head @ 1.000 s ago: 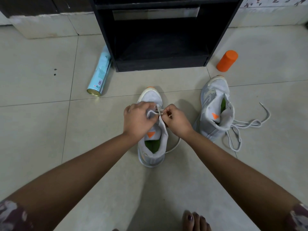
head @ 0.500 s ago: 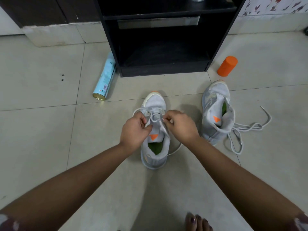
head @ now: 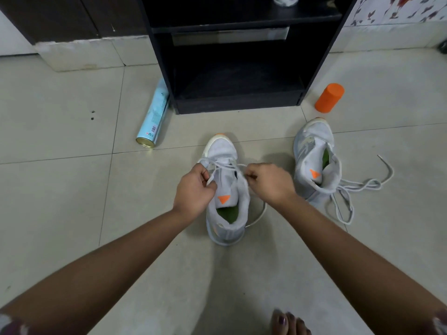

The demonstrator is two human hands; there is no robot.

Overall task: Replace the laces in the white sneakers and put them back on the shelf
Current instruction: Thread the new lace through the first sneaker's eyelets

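My left hand (head: 196, 189) pinches one end of the lace (head: 225, 166), my right hand (head: 268, 182) the other — white sneaker (head: 221, 148) between them, second sneaker (head: 314, 141) at right, shelf (head: 237, 102) beyond.

We're in a home here, down on a pale tiled floor (head: 60, 213), a black shelf unit (head: 237, 106) standing on it, floral wall tiles (head: 396, 8) beside that, a bare foot (head: 289, 322) in shot.
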